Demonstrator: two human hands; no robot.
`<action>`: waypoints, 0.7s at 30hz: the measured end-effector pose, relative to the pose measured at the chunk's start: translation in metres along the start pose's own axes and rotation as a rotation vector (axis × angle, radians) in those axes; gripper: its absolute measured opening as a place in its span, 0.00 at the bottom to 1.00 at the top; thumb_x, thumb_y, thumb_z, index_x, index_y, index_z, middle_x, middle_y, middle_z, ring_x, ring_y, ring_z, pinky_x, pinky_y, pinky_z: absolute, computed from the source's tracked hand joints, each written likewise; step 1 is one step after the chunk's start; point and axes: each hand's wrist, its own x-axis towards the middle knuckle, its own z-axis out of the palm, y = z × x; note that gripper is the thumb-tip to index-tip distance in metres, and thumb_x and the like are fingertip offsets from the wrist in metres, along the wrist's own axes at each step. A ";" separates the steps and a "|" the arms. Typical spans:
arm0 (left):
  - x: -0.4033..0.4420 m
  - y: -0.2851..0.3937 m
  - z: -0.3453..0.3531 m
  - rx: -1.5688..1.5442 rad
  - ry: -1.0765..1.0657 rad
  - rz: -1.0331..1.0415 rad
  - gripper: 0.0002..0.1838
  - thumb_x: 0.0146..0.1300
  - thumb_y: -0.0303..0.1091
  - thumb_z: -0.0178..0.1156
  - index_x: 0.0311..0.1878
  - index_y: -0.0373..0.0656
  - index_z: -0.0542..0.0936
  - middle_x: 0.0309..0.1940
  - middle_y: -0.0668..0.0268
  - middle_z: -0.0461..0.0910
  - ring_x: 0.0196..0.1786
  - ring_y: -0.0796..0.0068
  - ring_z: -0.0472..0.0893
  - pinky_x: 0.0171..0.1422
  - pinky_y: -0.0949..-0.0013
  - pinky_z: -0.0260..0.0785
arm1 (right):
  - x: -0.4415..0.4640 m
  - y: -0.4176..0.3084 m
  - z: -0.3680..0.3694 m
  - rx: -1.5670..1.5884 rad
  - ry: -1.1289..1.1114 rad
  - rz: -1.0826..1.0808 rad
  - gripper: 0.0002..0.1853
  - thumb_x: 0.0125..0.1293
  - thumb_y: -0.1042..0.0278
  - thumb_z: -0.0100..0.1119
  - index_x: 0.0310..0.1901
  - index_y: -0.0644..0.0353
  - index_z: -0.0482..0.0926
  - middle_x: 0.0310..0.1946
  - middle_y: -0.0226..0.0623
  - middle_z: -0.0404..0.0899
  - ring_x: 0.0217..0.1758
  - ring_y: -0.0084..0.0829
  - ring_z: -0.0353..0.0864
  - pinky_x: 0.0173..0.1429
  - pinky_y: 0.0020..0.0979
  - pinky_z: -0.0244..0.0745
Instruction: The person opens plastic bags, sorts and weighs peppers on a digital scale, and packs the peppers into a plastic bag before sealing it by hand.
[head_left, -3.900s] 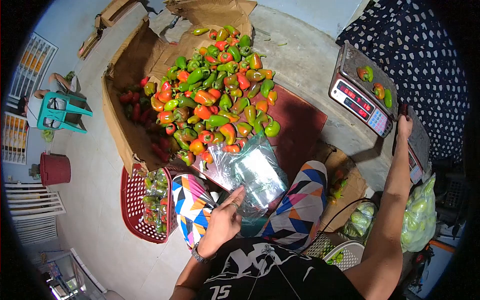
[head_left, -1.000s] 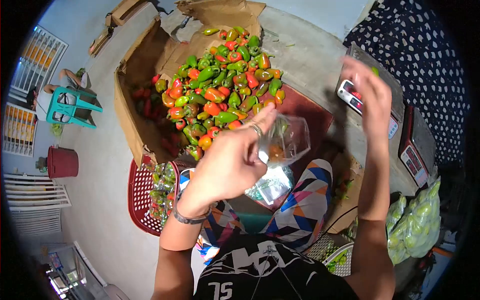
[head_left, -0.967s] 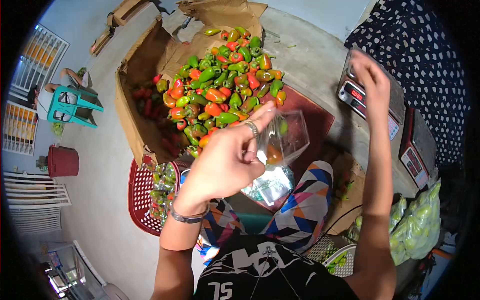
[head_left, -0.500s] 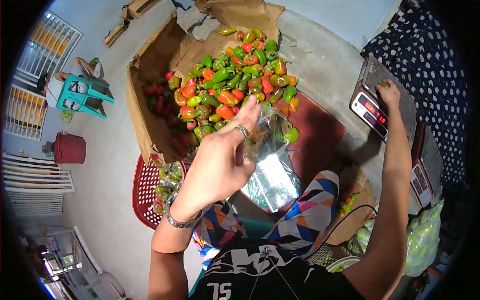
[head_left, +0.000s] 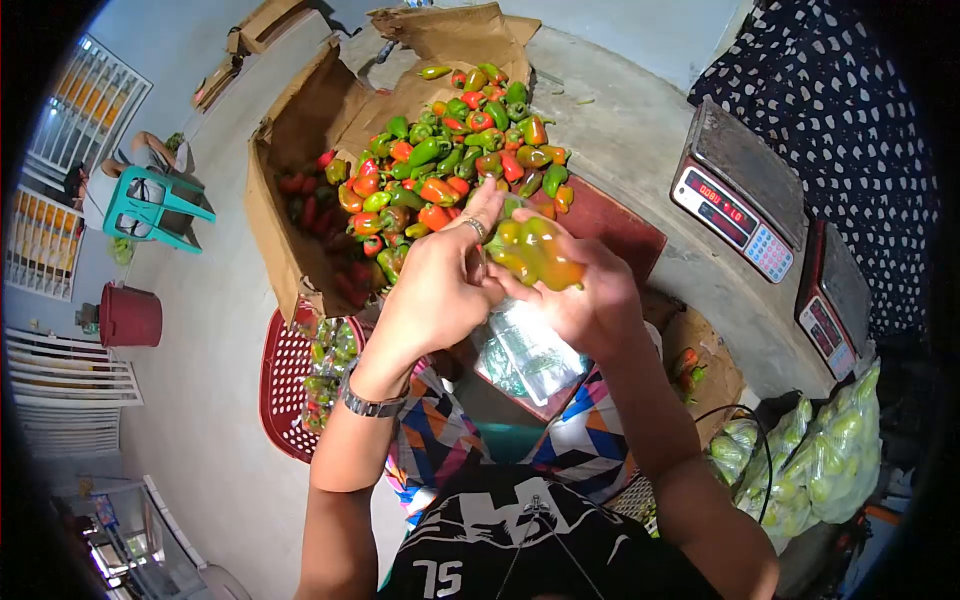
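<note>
My left hand [head_left: 440,290], wearing a ring and a wristwatch, pinches a clear plastic bag [head_left: 509,206], mostly hidden behind the fingers and peppers. My right hand [head_left: 598,300] is close beside it, closed around green-orange peppers [head_left: 537,252] at the bag; motion blurs them, and I cannot tell how far inside they are. Below both hands, a stack of clear plastic bags [head_left: 535,350] lies over my lap. Just beyond them is a heap of red, green and orange peppers [head_left: 430,180], spilling from a torn cardboard box [head_left: 290,130].
Two digital scales, one nearer the back [head_left: 745,190] and one lower [head_left: 835,300], stand at the right. A red basket [head_left: 283,390] holds bagged peppers at my left. Bags of pale green produce [head_left: 825,465] sit lower right. A teal chair [head_left: 150,205] stands far left.
My right hand has come from the scale on the right to the bag beside my left hand, bringing peppers. My left hand keeps its hold; the view has shifted slightly.
</note>
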 end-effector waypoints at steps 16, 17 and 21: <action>0.001 -0.001 -0.062 0.508 0.031 0.165 0.28 0.54 0.24 0.65 0.62 0.33 0.84 0.62 0.49 0.83 0.40 0.59 0.90 0.44 0.61 0.78 | 0.008 -0.057 0.063 -2.504 -0.280 -0.607 0.10 0.64 0.66 0.62 0.42 0.62 0.84 0.38 0.39 0.85 0.57 0.40 0.82 0.86 0.62 0.48; 0.002 -0.005 -0.064 0.577 0.056 0.207 0.25 0.56 0.27 0.67 0.60 0.33 0.85 0.58 0.49 0.85 0.42 0.55 0.90 0.45 0.59 0.79 | 0.008 -0.059 0.070 -2.497 -0.276 -0.632 0.08 0.61 0.70 0.61 0.40 0.60 0.85 0.38 0.37 0.84 0.58 0.38 0.81 0.86 0.63 0.47; -0.005 0.005 -0.078 0.871 0.125 0.154 0.20 0.61 0.48 0.73 0.32 0.36 0.87 0.26 0.49 0.84 0.34 0.46 0.87 0.42 0.49 0.81 | 0.010 -0.072 0.068 -2.595 -0.296 -0.739 0.07 0.60 0.68 0.63 0.39 0.59 0.85 0.41 0.35 0.84 0.61 0.36 0.80 0.86 0.61 0.49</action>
